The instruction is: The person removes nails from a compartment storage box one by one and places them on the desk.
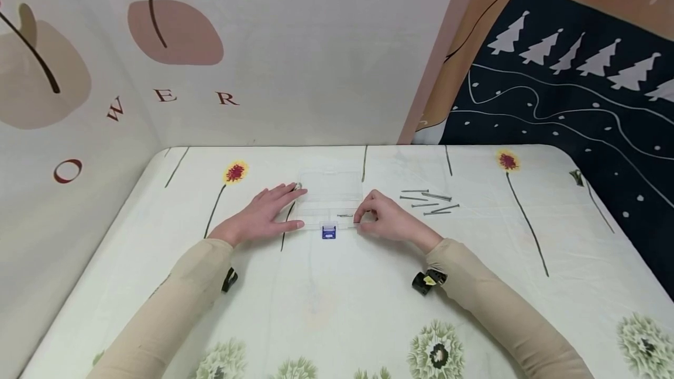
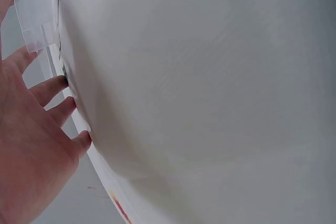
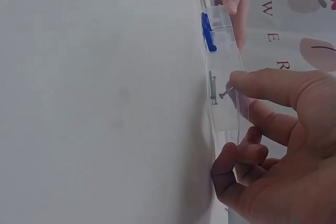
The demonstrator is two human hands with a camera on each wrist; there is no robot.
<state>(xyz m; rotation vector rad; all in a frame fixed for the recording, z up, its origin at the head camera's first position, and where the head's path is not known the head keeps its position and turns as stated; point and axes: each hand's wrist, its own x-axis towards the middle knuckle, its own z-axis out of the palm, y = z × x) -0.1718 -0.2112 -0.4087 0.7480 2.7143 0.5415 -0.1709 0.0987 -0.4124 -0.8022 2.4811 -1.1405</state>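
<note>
A clear plastic box point(image 1: 312, 213) with a blue latch point(image 1: 329, 232) lies on the table, its transparent lid point(image 1: 330, 186) folded back. My left hand point(image 1: 265, 210) rests at the box's left end, fingers spread and straight. At the right end, my right hand point(image 1: 388, 218) pinches a nail point(image 3: 226, 93) between thumb and forefinger, inside the box as the right wrist view shows. Beside it, a few more nails point(image 3: 212, 87) lie in the box. In the left wrist view, a corner of the box point(image 2: 39, 38) shows by the fingertips.
Several loose nails point(image 1: 436, 196) lie on the table to the right of my right hand. A flower-printed cloth point(image 1: 316, 303) covers the table. Behind it hangs a pale printed curtain point(image 1: 316, 75), with a dark tree-patterned cloth point(image 1: 568, 104) at the right.
</note>
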